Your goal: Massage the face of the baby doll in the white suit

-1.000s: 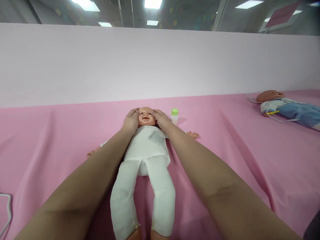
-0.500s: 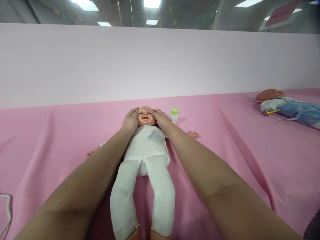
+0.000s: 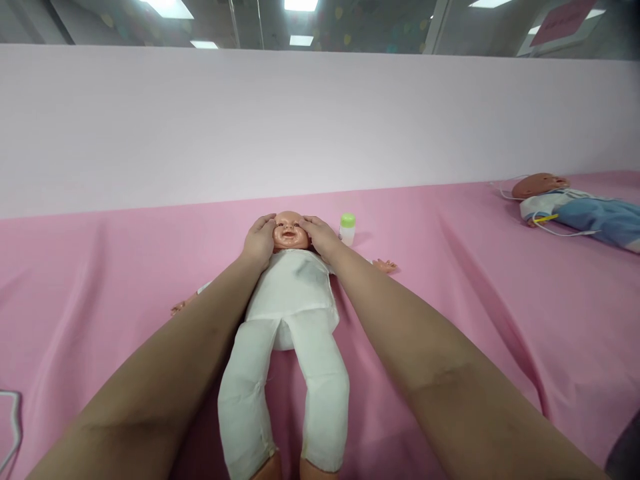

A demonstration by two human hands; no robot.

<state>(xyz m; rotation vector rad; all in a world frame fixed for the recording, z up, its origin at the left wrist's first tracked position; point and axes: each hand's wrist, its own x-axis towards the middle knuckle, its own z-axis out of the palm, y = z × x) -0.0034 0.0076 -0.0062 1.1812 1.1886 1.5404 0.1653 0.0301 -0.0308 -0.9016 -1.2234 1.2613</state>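
A baby doll (image 3: 293, 287) with a soft white cloth body lies on its back, legs towards me and arms spread. My left hand (image 3: 260, 241) presses against one side of the doll's head (image 3: 291, 235), fingers curved along it. On the opposite side my right hand (image 3: 321, 237) does the same, fingertips near the eye and temple. Between them both hands clasp the head. Part of the fingers and the sides of the head are hidden. Close behind my right wrist stands a small bottle (image 3: 347, 230) with a green cap.
Pink cloth (image 3: 125, 267) with folds covers the surface. At the far right lies a second doll (image 3: 595, 212) in blue and white clothing, with thin white cords about it. A grey bent wire or tube (image 3: 17, 427) shows at the lower left. A white wall (image 3: 300, 120) rises behind.
The view has shifted very slightly. Both hands stay on the doll's head, and the doll lies as before.
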